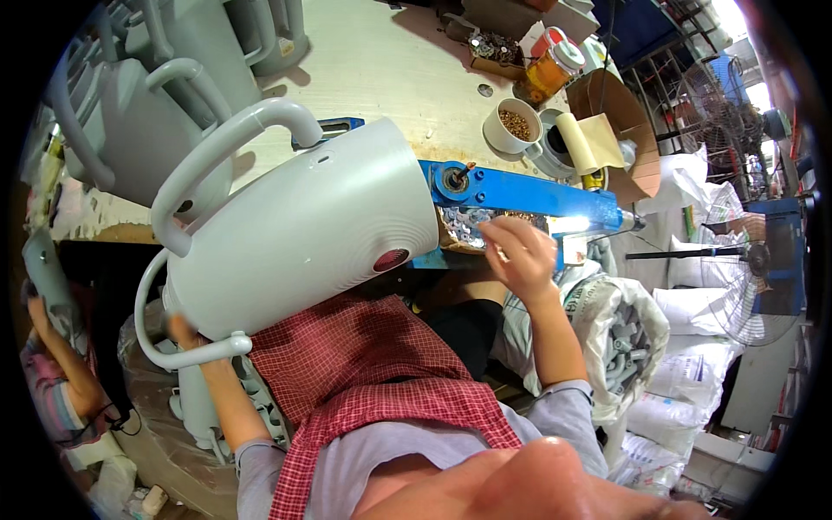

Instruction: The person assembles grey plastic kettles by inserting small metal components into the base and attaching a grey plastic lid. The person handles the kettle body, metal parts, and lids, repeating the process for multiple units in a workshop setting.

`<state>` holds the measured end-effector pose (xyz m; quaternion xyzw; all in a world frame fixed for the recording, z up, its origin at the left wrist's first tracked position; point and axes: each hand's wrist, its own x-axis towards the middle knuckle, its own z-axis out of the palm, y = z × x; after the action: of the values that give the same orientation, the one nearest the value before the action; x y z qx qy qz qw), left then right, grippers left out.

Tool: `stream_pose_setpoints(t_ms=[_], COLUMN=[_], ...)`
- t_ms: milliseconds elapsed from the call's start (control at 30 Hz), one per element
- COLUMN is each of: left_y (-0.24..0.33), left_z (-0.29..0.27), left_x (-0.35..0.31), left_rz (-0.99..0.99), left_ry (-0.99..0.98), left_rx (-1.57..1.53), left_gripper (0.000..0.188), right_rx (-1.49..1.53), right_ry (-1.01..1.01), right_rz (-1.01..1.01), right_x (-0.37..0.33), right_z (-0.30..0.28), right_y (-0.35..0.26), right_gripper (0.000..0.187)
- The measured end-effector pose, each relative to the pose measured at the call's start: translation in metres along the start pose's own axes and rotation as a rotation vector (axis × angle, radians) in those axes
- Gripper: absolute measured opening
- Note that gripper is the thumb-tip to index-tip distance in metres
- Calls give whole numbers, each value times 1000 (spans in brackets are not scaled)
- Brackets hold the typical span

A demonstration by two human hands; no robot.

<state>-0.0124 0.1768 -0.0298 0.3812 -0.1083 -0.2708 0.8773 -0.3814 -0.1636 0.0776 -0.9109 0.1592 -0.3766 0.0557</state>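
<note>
A large pale grey plastic jug (303,221), with a tubular handle at the top and another at its lower end, lies tilted across the middle. Its ribbed end has a dark red oval opening and meets a blue metal machine arm (529,192). My left hand (184,334) is on the jug's lower end; the body and the lower handle partly hide its fingers. My right hand (523,256) hovers beside an open box of small metal washers (459,227), fingertips drawn together. Whatever it pinches is too small to make out.
Grey jugs (143,130) stand clustered at the back left. On the table are a white cup of brass-coloured pieces (513,127) and an amber jar (548,74). A sack of grey parts (620,351) sits at the right. Another person's arm (65,364) shows at far left.
</note>
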Motion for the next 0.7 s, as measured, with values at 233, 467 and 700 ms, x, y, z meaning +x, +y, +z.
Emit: stream_pose_setpoints(t_ms=[233, 467, 700], left_y=[-4, -12, -41], left_z=[-2, 0, 23], left_x=[11, 25, 39], left_rz=[39, 99, 202], left_ry=[5, 10, -29], left_rx=[41, 111, 345], left_gripper=[58, 51, 45], right_rx=[-131, -92, 433], right_ry=[220, 155, 102], right_rz=[-228, -183, 363], right_x=[73, 72, 27], right_z=[-2, 1, -13], right_y=[9, 16, -6], right_gripper=[36, 33, 19])
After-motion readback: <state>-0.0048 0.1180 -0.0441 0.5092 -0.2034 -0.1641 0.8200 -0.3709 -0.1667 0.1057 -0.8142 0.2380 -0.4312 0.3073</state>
